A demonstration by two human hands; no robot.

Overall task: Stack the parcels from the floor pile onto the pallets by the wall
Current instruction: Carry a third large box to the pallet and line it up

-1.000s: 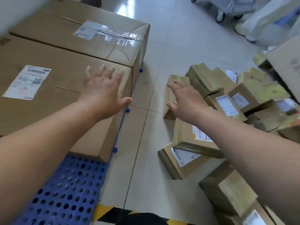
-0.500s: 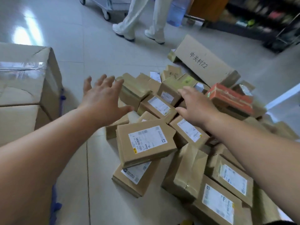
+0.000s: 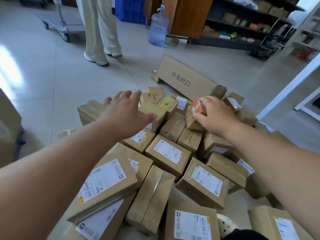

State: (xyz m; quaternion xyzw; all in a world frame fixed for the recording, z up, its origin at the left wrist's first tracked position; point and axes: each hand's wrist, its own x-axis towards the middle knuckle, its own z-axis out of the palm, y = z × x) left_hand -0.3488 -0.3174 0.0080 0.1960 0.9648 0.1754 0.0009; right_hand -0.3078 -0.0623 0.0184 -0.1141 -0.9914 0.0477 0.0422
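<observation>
Head view, orange parcel (image 3: 194, 108) between right fingers (image 3: 207, 101)

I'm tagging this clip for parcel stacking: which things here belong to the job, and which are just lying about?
Job: floor pile of brown parcels; orange parcel, gripped by the right hand; left hand, open over the pile.
Lying about: water bottle; trolley; shelves; blue crate.

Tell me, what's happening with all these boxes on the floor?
A person is reaching into a floor pile of cardboard parcels. Their right hand grips a small orange parcel near the top. Their left hand is open above the brown ones, holding nothing. Someone else stands beyond the pile.
</observation>
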